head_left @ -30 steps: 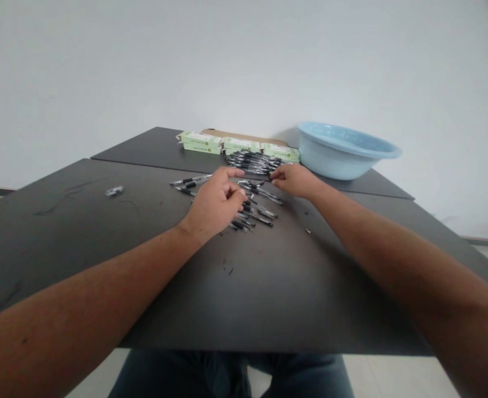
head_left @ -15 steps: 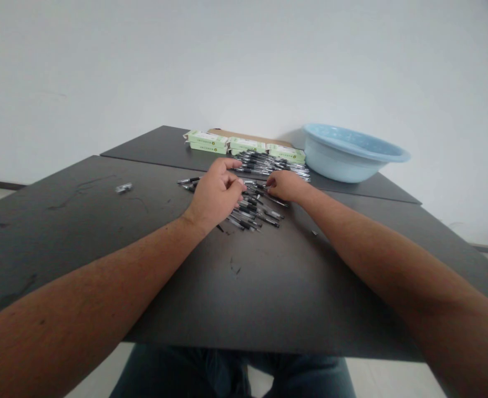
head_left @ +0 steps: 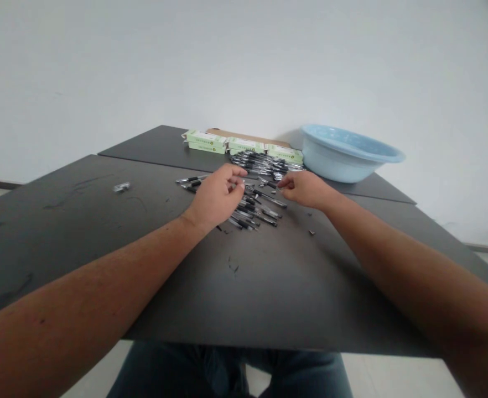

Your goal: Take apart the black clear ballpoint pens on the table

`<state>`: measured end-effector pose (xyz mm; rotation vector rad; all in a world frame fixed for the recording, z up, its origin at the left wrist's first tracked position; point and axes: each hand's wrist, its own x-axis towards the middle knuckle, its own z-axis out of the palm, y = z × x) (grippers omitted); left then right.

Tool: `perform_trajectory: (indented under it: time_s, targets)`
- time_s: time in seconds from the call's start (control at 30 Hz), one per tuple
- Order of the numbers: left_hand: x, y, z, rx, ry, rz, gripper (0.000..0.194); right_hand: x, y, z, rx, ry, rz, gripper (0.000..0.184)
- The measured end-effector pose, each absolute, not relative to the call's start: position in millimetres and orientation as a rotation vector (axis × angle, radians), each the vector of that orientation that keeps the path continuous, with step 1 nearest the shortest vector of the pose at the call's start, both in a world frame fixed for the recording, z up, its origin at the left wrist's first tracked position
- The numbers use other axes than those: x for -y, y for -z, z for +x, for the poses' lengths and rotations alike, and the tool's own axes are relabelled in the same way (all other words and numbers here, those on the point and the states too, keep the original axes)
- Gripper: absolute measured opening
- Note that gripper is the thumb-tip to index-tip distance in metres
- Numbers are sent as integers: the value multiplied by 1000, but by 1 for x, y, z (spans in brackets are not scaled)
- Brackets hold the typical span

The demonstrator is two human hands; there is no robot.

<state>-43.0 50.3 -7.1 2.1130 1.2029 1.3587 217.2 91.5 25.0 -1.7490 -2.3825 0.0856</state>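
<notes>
My left hand (head_left: 219,193) hovers over the left side of a loose pile of pens (head_left: 248,213). Its index finger stretches out while the thumb and other fingers curl close together; whatever may be between them is too small to make out. At the right of the pile, my right hand (head_left: 304,188) pinches one end of a black-and-clear pen (head_left: 269,183) between thumb and fingertips. The pen points left, toward my left hand. Just beyond both hands lies a denser heap of similar pens (head_left: 260,161).
Green-and-white boxes (head_left: 206,142) stand in a row at the back, beside a light blue basin (head_left: 343,160). Small clear pieces (head_left: 122,187) lie on the dark table (head_left: 269,298) at left, and a tiny piece (head_left: 311,232) at right. A seam crosses the tabletop.
My right hand has drawn back to the right from the pile, with a pen now visible at its fingertips. My left hand has shifted only slightly.
</notes>
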Motion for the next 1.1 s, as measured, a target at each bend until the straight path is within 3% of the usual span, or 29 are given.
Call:
perform_trajectory:
  time_s: [0.23, 0.43, 0.57, 1.1]
  targets:
    - [-30, 2, -36, -982, -1066, 2526, 42, -1, -22, 236, 2349, -278, -1440, 29]
    - [-11, 1, -24, -780, -857, 2746, 28, 28, -21, 233, 2426, -191, -1191, 34]
    - [-7, 1, -22, -815, -764, 2773, 27, 29, -19, 224, 2509, -174, -1112, 21]
    - [-23, -3, -31, -1085, -923, 2215, 21, 20, -27, 249, 2516, 107, -1225, 25]
